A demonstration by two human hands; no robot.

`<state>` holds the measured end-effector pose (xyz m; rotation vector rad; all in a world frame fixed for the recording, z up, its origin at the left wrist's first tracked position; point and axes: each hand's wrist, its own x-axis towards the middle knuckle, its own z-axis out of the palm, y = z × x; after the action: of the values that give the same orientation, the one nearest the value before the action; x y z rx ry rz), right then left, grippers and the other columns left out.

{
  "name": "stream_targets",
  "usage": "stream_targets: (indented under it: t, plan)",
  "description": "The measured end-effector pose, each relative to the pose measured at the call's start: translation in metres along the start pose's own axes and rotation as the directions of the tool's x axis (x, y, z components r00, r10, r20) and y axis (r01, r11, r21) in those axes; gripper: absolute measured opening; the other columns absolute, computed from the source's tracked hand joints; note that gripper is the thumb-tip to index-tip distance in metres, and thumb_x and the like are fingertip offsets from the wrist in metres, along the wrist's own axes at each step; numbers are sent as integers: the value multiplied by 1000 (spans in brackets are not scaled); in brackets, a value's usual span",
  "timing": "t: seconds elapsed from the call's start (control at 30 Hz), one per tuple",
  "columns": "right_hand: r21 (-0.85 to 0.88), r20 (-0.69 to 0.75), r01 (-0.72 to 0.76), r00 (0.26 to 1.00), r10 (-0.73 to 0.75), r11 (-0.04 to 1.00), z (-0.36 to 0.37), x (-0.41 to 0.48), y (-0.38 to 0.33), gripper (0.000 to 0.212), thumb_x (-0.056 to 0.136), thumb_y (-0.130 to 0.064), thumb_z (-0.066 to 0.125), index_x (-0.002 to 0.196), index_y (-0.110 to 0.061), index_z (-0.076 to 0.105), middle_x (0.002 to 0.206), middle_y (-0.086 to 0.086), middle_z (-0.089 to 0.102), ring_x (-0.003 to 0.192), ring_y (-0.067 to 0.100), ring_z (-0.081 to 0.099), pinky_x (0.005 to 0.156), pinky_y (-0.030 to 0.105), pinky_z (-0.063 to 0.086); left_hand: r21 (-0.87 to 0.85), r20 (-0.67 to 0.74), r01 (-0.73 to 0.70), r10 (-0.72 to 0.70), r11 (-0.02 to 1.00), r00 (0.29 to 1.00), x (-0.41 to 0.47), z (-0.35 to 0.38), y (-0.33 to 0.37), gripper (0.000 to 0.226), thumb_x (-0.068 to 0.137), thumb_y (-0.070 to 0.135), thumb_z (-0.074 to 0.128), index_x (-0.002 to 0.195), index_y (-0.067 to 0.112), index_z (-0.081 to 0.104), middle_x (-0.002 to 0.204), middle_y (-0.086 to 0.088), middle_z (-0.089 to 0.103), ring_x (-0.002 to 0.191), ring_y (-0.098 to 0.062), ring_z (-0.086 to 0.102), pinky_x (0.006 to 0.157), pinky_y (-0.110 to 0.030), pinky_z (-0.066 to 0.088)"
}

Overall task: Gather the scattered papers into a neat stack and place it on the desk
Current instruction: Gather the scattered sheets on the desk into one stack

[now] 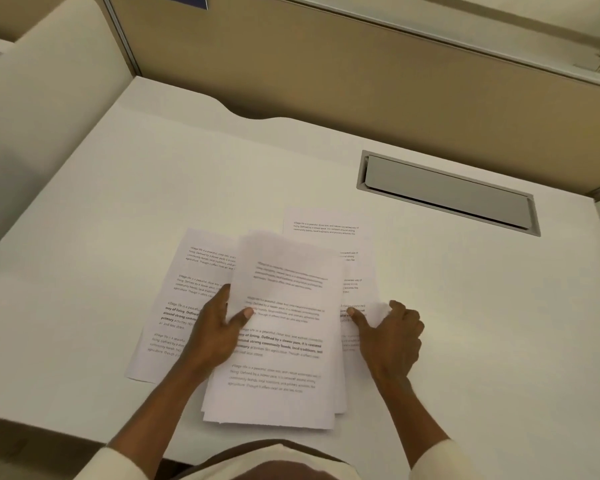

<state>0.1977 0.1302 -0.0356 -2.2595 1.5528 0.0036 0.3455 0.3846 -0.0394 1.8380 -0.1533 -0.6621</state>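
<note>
A bundle of printed white sheets [284, 341] lies in the middle of the white desk [118, 202], its edges uneven. My left hand [212, 327] grips the bundle's left edge, thumb on top. One loose sheet [167, 306] lies flat to the left, partly under that hand. Another loose sheet [326, 226] sticks out behind and to the right of the bundle. My right hand [392, 330] pinches that right sheet's lower edge between thumb and fingers.
A grey cable-tray lid [444, 192] is set into the desk at the back right. Beige partition panels [326, 71] close off the back and left. The desk's front edge runs just below the bundle, near my body.
</note>
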Motion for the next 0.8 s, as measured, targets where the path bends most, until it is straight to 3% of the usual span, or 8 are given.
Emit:
stream_targets:
  t: [0.07,0.13,0.27,0.4,0.5,0.57,0.63,0.8]
  plan:
    - [-149,51,22,999,-14,989,-4,1,-4,96,77,-72,83,139,-5,54,135,17,54,129,39,51,98,51,52,-98,-34,7,-10,995,999,-2,-15,-2,43,104,9,72,133,41,66,121,27,80,113,6,75,87,-11,60]
    - [-219,84,34,996,-16,975,-8,3,-7,92,76,-70,86,134,-5,54,134,17,51,128,38,49,96,49,54,-162,-82,7,-21,987,996,-3,-29,-6,43,103,9,72,131,41,69,122,23,81,111,-1,78,83,-16,64]
    - [-159,150,-7,988,31,987,-14,10,-6,91,74,-47,98,139,-5,50,138,22,47,133,41,46,89,53,59,-224,-113,23,-49,974,992,-5,-45,-15,41,103,10,72,126,44,71,122,18,82,108,-9,81,79,-23,67]
    - [-85,210,-80,973,96,993,-16,24,-1,100,72,-36,101,147,-6,43,141,23,53,127,45,62,98,53,56,-239,-103,50,-76,970,992,-5,-43,-22,39,103,13,73,128,42,71,124,15,82,110,-14,82,85,-34,69]
    - [84,209,-143,970,123,986,-18,30,7,72,74,-26,97,132,-9,58,128,15,74,116,40,72,100,51,57,-244,-90,43,-67,969,994,-5,-37,-24,39,102,14,74,127,45,72,124,15,82,109,-13,81,79,-28,69]
    - [221,174,-198,971,161,955,-22,30,15,45,78,-24,93,115,-12,69,117,13,80,106,39,73,95,50,60,-252,-85,38,-62,967,994,-5,-34,-24,40,102,13,74,126,45,72,125,14,82,110,-12,81,78,-27,69]
    - [324,119,-207,977,178,923,-31,29,24,36,82,-22,91,111,-13,73,113,13,81,104,39,75,95,51,61,-256,-88,45,-69,966,994,-5,-33,-26,40,102,12,74,127,44,73,126,12,82,110,-13,81,80,-29,69]
    - [447,-103,32,995,16,894,-79,34,42,22,87,-16,88,104,-18,74,101,8,82,92,32,76,90,42,59,-252,-101,57,-85,966,991,-3,-34,-31,40,102,12,74,131,41,72,126,11,82,110,-15,82,83,-34,70]
